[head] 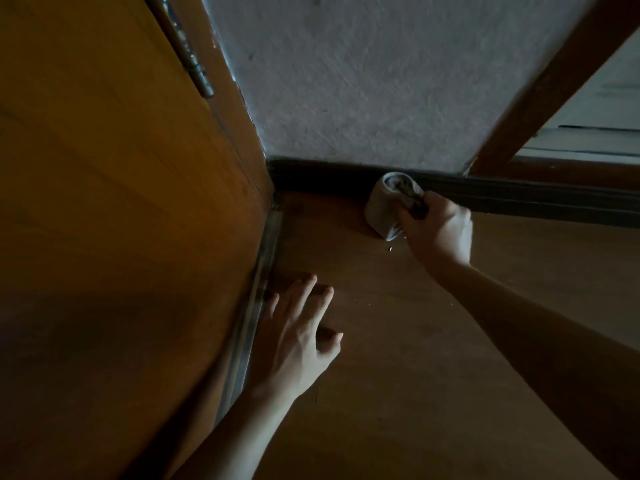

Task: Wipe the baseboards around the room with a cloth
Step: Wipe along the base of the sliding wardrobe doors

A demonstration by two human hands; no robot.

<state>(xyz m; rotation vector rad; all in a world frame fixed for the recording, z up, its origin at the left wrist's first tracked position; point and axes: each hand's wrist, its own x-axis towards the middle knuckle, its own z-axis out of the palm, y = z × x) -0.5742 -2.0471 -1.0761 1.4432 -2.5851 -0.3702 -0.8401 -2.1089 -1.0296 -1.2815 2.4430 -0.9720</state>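
Head view, looking down into a dim corner: I see the cloth (384, 206), a pale bunched wad, pressed against the dark baseboard (519, 195) at the foot of the grey textured wall (363, 81), its lower edge touching the wooden floor (398, 341). My right hand (438, 228) is closed around the cloth from the right side. My left hand (299, 334) lies flat on the floor with fingers spread, holding nothing, just beside the metal strip (252, 313) under the wooden door (104, 168). A hinge (194, 60) shows on the door's edge. A brown wooden frame (554, 81) slants at the right.
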